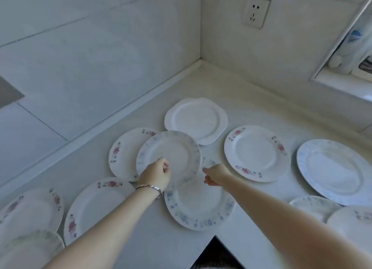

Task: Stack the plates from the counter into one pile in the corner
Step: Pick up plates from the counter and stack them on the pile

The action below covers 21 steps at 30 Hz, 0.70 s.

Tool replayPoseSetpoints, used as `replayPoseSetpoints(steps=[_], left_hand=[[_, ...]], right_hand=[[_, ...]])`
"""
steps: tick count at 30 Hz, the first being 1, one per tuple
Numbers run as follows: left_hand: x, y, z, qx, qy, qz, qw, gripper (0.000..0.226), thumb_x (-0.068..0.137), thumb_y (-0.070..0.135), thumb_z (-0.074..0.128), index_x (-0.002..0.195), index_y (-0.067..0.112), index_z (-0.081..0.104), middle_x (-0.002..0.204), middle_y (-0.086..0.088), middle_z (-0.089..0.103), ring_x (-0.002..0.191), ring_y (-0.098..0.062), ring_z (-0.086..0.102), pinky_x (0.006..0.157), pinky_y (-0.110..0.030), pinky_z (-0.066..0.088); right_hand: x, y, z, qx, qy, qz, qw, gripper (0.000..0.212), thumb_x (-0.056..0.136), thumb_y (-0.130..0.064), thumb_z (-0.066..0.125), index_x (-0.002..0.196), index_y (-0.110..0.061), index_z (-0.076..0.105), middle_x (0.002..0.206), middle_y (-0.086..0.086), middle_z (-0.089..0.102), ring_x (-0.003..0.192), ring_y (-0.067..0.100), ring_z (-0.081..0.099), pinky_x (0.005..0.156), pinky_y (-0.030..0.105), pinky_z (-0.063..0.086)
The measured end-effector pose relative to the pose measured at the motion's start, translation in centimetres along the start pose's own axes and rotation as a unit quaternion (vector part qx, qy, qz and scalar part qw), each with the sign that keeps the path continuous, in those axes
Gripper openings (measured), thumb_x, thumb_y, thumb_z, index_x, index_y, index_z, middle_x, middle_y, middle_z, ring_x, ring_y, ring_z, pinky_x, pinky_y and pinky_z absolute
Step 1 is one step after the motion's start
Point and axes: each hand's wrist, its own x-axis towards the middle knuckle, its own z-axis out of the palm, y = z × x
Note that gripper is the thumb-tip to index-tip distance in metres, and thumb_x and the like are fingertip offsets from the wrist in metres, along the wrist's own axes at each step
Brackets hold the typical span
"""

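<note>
- Blue-rimmed plate (171, 154) held at near edge by left hand (156, 173), grip closed on rim; overlaps red-flower plate (122, 154) to its left.
- Right hand (216, 174) just right of it, fingers loose, holding nothing.
- Corner (199, 67) lies far, w/ plain white plate (196, 119) between; left hand nearer.

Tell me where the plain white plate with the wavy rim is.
In the head view, the plain white plate lies flat on the counter, nearest the wall corner, just beyond the blue-flowered plate held by the left hand.
</note>
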Motion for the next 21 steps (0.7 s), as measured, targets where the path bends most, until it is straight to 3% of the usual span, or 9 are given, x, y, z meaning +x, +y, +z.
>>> replayPoseSetpoints(steps=[3, 5, 7, 11, 14, 16, 18, 21], left_hand=[[0.7, -0.6, 0.1, -0.013, 0.019, -0.021, 1.0, 0.018, 0.087, 0.014, 0.044, 0.1, 0.017, 0.057, 0.102, 0.001, 0.069, 0.082, -0.024, 0.059, 0.068, -0.026, 0.045], [1.0, -0.9, 0.1, -0.032, 0.024, -0.034, 0.999, 0.021, 0.085, 0.012, 0.044, 0.101, 0.017, 0.057, 0.1, -0.001, 0.07, 0.082, -0.026, 0.061, 0.072, -0.029, 0.05], [1.5, -1.2, -0.2, -0.059, 0.043, -0.039, 0.997, 0.023, 0.084, 0.01, 0.045, 0.102, 0.017, 0.058, 0.094, -0.003, 0.07, 0.08, -0.029, 0.062, 0.074, -0.033, 0.051], [2.3, -1.7, -1.5, -0.08, 0.111, -0.003, 0.991, 0.022, 0.085, 0.008, 0.05, 0.103, 0.015, 0.061, 0.085, -0.006, 0.07, 0.076, -0.027, 0.062, 0.07, -0.033, 0.05], [4.1, -1.2, -2.8, -0.122, 0.211, 0.049, 0.969, 0.017, 0.086, 0.004, 0.053, 0.099, 0.008, 0.064, 0.082, -0.005, 0.066, 0.069, -0.021, 0.056, 0.064, -0.022, 0.043], [6.1, -0.5, -3.3, -0.185, 0.247, 0.029, 0.951, 0.016, 0.087, 0.003, 0.051, 0.097, 0.008, 0.063, 0.086, -0.003, 0.062, 0.07, -0.017, 0.054, 0.063, -0.012, 0.039], [9.0, 0.1, -2.9, -0.234, 0.218, -0.051, 0.946, 0.019, 0.088, 0.006, 0.047, 0.099, 0.01, 0.061, 0.095, -0.008, 0.065, 0.085, -0.026, 0.061, 0.075, -0.023, 0.044], [13.4, 1.2, -0.7, -0.2, 0.088, -0.182, 0.959, 0.026, 0.086, 0.008, 0.044, 0.105, 0.004, 0.061, 0.11, -0.019, 0.066, 0.1, -0.033, 0.061, 0.089, -0.036, 0.046]], right_hand=[[1.3, 0.1, 2.2, 0.139, -0.021, 0.029, 0.99, 0.032, 0.09, -0.016, 0.057, 0.111, 0.009, 0.058, 0.088, 0.016, 0.066, 0.077, 0.025, 0.064, 0.07, 0.028, 0.057], [1.7, 0.2, 3.6, 0.249, -0.038, 0.034, 0.967, 0.029, 0.092, -0.006, 0.053, 0.117, 0.008, 0.055, 0.104, 0.021, 0.064, 0.088, 0.032, 0.062, 0.08, 0.037, 0.052], [2.4, 0.3, 4.1, 0.295, -0.042, 0.027, 0.954, 0.028, 0.091, 0.0, 0.049, 0.119, 0.003, 0.054, 0.093, 0.015, 0.064, 0.078, 0.028, 0.061, 0.076, 0.039, 0.052], [3.4, 0.1, 2.7, 0.266, -0.015, -0.002, 0.964, 0.025, 0.087, 0.005, 0.052, 0.11, 0.004, 0.059, 0.078, 0.012, 0.063, 0.069, 0.023, 0.062, 0.055, 0.032, 0.056], [3.2, -0.2, -0.3, 0.254, 0.005, -0.032, 0.967, 0.02, 0.085, 0.006, 0.054, 0.101, 0.002, 0.064, 0.077, 0.011, 0.067, 0.067, 0.024, 0.065, 0.052, 0.028, 0.057], [3.0, -0.5, -2.8, 0.257, 0.018, -0.049, 0.965, 0.017, 0.084, 0.005, 0.055, 0.092, -0.006, 0.066, 0.077, 0.01, 0.069, 0.066, 0.023, 0.067, 0.055, 0.029, 0.057], [2.8, -1.0, -5.6, 0.279, 0.033, -0.066, 0.957, 0.017, 0.085, 0.005, 0.054, 0.087, -0.008, 0.066, 0.072, 0.01, 0.072, 0.062, 0.023, 0.069, 0.054, 0.029, 0.056], [2.8, -2.2, -9.6, 0.31, 0.069, -0.098, 0.943, 0.016, 0.087, 0.005, 0.052, 0.088, -0.005, 0.065, 0.066, 0.007, 0.074, 0.06, 0.019, 0.071, 0.053, 0.026, 0.057]])
